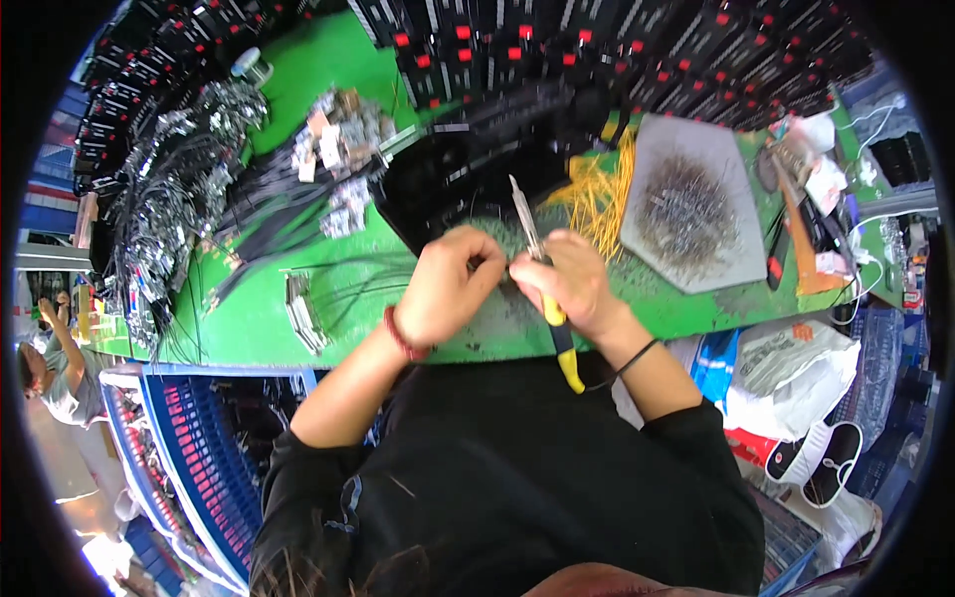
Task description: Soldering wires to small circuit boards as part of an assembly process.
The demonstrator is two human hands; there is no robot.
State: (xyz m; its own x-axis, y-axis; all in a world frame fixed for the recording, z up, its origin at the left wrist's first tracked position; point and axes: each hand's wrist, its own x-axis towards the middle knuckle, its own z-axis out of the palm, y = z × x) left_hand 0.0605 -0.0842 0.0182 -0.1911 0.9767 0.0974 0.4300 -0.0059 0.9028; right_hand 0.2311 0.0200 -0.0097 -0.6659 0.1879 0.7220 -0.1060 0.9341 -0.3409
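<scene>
A soldering iron (563, 343) with a yellow and black handle lies across my right hand (575, 284), its silver tip pointing up and away from me. The fingers of that hand are closed round it. Just left of it, my left hand (456, 284) has its thumb and finger pinched together; whatever sits in the pinch is too small or hidden to make out. Both hands are close together over the green bench, at the near side of an open black plastic casing (418, 204). Thin dark cables (373, 274) run toward my left hand from the left.
Bundled dark cables with shiny wrapped ends (164, 189) pile up at the left. Yellow wires (597, 199) lie right of the casing, beside a grey board (647, 254) with dark clippings. Black units with red parts (497, 40) line the back. Another person (65, 383) is at far left.
</scene>
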